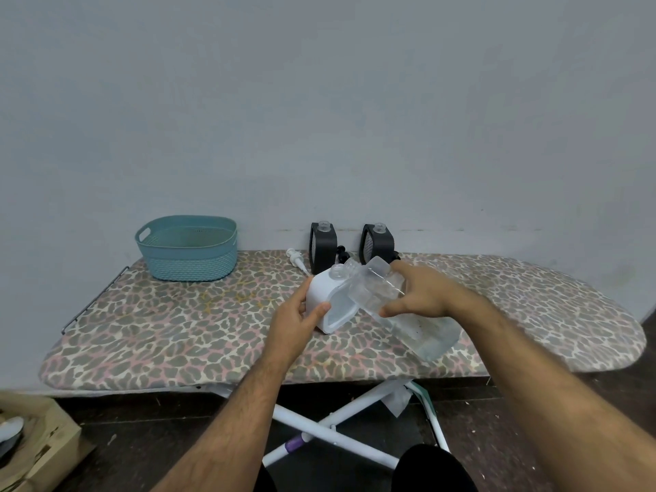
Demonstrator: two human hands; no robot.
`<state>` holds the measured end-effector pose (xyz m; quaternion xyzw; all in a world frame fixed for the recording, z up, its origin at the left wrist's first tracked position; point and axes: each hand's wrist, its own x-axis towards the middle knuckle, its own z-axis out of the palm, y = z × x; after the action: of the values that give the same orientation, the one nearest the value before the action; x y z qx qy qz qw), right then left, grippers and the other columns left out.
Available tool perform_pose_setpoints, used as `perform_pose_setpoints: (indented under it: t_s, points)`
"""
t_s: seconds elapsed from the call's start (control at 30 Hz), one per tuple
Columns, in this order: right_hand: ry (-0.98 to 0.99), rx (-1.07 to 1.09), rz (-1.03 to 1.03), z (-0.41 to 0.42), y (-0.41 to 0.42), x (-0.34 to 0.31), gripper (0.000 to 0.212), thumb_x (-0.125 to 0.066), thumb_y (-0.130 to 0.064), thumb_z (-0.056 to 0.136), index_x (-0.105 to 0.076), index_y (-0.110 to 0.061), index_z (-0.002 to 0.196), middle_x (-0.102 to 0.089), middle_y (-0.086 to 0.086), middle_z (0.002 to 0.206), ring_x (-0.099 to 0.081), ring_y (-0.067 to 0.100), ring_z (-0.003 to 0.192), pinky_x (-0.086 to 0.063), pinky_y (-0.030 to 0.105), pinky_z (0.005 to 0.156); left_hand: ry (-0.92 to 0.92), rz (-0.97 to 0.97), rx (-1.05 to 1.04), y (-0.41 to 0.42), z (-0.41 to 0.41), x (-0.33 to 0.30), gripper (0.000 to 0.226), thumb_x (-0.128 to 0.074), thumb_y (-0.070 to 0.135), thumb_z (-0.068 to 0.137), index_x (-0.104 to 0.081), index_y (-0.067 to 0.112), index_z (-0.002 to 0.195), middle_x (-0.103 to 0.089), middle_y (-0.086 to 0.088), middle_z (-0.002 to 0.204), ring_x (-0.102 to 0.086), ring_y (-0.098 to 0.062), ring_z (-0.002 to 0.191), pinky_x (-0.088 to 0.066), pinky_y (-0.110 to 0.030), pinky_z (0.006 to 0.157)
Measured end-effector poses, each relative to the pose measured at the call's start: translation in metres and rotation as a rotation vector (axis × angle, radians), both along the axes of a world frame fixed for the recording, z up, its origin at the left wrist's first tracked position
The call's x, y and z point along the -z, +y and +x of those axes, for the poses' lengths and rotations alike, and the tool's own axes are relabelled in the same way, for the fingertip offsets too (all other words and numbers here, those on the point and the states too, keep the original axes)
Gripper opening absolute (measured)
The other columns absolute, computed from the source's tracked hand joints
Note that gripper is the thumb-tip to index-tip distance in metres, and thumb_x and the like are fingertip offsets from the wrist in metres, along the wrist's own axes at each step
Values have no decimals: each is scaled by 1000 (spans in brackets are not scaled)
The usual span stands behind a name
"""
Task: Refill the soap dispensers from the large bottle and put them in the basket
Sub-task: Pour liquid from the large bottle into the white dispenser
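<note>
On the ironing board (177,332), the left hand (296,323) grips the white dispenser (321,300), thumb and fingers curled round its side. The right hand (422,294) wraps the tilted clear bottle (397,307), its mouth beside the dispenser's open neck. Two black dispensers (322,248) stand behind, the teal basket (188,248) well to the left.

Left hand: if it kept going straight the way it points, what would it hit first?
The left hand already grips the white dispenser, so that blocks it at once. Beyond it the line probably leads to the left black dispenser by the wall, though depth is unclear.
</note>
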<state>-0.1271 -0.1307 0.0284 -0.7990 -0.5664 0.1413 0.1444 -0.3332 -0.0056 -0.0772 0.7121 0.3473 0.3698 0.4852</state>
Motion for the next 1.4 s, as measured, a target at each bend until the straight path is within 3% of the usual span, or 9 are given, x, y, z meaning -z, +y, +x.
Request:
perform_pose_setpoints:
  t_s: [0.2, 0.33, 0.53, 0.67, 0.77, 0.97, 1.17, 1.3, 1.4]
  points:
    - [67, 108, 219, 7, -11, 21, 79, -77, -53, 71, -37, -27, 134, -64, -5, 90, -63, 13, 79, -54, 37, 71, 8, -11, -2, -2, 3, 2, 70, -68, 30, 90, -32, 36, 150, -50, -10, 144, -64, -22, 111, -62, -30, 65]
    - [149, 281, 440, 15, -19, 37, 80, -76, -56, 72, -34, -30, 135, -62, -6, 99, -64, 10, 82, -54, 33, 69, -2, 23, -9, -9, 4, 1, 66, -64, 32, 93, -33, 37, 150, -51, -4, 142, -62, -17, 110, -62, -32, 68]
    - [280, 535, 716, 29, -27, 59, 75, -79, -42, 74, -35, -22, 132, -60, 0, 107, -63, 22, 91, -51, 35, 74, -23, 48, -86, -15, 4, 0, 71, -70, 30, 88, -35, 28, 150, -54, 0, 136, -54, -9, 110, -57, -25, 83]
    - [292, 652, 829, 39, -31, 68, 78, -80, -40, 75, -33, -18, 133, -61, 8, 116, -62, 24, 95, -46, 30, 76, -31, 33, -104, -18, 6, 0, 71, -75, 22, 84, -41, 25, 146, -56, 5, 126, -55, -1, 98, -54, -12, 66]
    - [294, 689, 873, 46, -33, 72, 79, -81, -40, 75, -32, -18, 134, -59, 11, 124, -62, 28, 104, -48, 30, 80, -45, 32, -107, -19, 8, 2, 65, -76, 18, 84, -46, 23, 142, -57, 5, 123, -55, 6, 93, -55, -14, 62]
    - [325, 691, 886, 50, -38, 80, 79, -83, -34, 75, -34, -15, 134, -58, 12, 128, -62, 27, 109, -51, 35, 89, -54, 29, -118, -18, 11, 4, 62, -77, 19, 83, -50, 22, 139, -59, 1, 127, -58, 1, 96, -58, -21, 61]
    - [362, 691, 893, 51, -41, 87, 85, -85, -37, 72, -31, -17, 134, -55, 11, 133, -58, 28, 116, -47, 35, 94, -21, 29, -134, -17, 11, 5, 62, -76, 21, 84, -49, 19, 139, -59, -3, 127, -56, 1, 91, -53, -13, 54]
    - [351, 689, 897, 52, -42, 88, 98, -85, -48, 66, -29, -19, 140, -45, 10, 140, -48, 28, 126, -45, 47, 104, -14, 24, -135, -18, 13, 5, 62, -75, 20, 85, -48, 17, 140, -59, -5, 127, -56, 1, 89, -54, -15, 53]
    - [142, 794, 969, 41, -44, 87, 105, -75, -66, 67, -27, -13, 145, -33, 14, 147, -31, 30, 138, -30, 56, 113, -15, 12, -133, -19, 12, 4, 61, -75, 19, 85, -48, 16, 139, -59, -4, 125, -56, 2, 88, -53, -14, 53]
